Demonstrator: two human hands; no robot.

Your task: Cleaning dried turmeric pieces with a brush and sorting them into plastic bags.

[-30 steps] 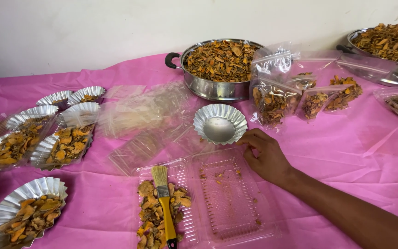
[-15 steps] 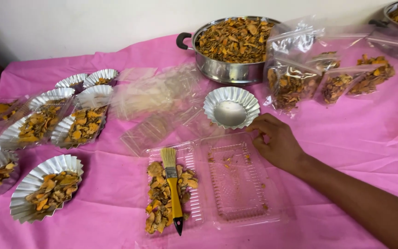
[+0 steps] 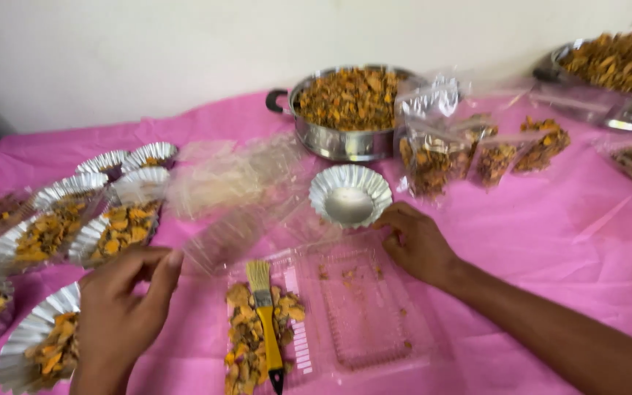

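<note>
Pink cloth [image 3: 565,241] on the table, white wall behind. I see right hand [image 3: 415,245] resting on the clear tray [image 3: 360,307] at its 1 o'clock corner, fingers curled, nothing held that I can tell. Left hand [image 3: 122,307] at 8 o'clock, fingers loosely open, empty, just beside a foil cup [image 3: 27,344]. Yellow brush [image 3: 265,322] lies on dried slices.

My right hand [image 3: 417,245] rests at the upper right corner of the clear, ribbed plastic clamshell tray [image 3: 363,311], lying open and flat in the lower middle of the frame. Its right half holds only crumbs. Just above sits an empty fluted silver foil cup [image 3: 350,194], upright.
</note>
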